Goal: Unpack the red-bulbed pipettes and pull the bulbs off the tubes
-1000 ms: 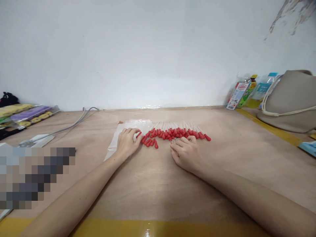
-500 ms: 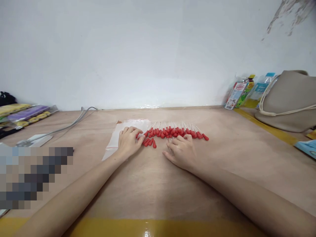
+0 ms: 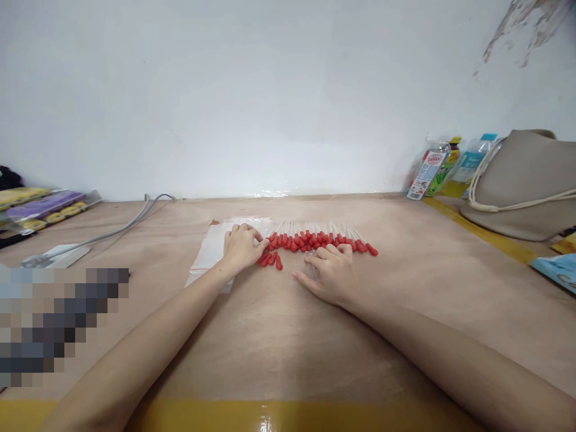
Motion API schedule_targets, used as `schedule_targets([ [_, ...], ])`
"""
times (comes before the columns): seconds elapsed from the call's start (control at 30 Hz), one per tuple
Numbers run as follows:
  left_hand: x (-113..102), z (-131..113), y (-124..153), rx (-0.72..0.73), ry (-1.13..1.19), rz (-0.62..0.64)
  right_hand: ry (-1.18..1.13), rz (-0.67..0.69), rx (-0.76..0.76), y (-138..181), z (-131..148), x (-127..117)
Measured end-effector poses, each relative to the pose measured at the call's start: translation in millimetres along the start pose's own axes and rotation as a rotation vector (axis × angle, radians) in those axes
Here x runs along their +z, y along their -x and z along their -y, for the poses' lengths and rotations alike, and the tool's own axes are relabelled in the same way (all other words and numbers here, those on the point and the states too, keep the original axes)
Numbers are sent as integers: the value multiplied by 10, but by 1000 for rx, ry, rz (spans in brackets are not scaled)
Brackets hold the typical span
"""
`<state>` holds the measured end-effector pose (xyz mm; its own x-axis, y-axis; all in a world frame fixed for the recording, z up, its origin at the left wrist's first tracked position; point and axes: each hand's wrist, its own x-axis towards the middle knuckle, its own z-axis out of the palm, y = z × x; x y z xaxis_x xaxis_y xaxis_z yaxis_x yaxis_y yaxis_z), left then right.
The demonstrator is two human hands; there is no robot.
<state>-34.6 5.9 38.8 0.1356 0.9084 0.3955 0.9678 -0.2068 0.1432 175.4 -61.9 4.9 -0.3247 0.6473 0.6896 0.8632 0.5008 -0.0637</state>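
A row of several thin clear droppers with red bulbs (image 3: pixel 315 241) lies across the middle of the brown table (image 3: pixel 279 336). My left hand (image 3: pixel 242 247) rests palm down at the row's left end, on a clear plastic bag (image 3: pixel 210 252), its fingers bent over the outermost droppers. My right hand (image 3: pixel 328 271) lies just in front of the row, fingers curled, with a small bundle of clear tubes (image 3: pixel 311 264) showing under its fingertips.
A grey cable (image 3: pixel 121 228) and flat packs (image 3: pixel 45 207) lie at the far left. Bottles (image 3: pixel 438 168) and a beige bag (image 3: pixel 526 186) stand at the back right. A yellow stripe (image 3: pixel 270 417) marks the near table edge. A wall closes the far side.
My left hand has slid right along the bag onto the row's left end. My right hand has shifted slightly left and opened its thumb out. The view has drifted a little.
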Motion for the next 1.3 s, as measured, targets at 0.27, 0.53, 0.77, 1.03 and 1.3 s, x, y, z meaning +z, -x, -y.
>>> schedule_targets([
  [0.27,47,88,-19,-143,78,-134,-53,-86,131,-28,-166,-159],
  [0.53,45,253,49,12,105,-65,-105,-137,172,115,-318,-151],
  [0.77,48,244,-3,59,42,45,-88,-142,130,150,-313,-126],
  [1.03,54,201,-99,262,-60,3,-102,-144,71,178,-315,-97],
  [1.3,-128,-30,188,464,21,-112,-223,-249,20,197,-328,-158],
])
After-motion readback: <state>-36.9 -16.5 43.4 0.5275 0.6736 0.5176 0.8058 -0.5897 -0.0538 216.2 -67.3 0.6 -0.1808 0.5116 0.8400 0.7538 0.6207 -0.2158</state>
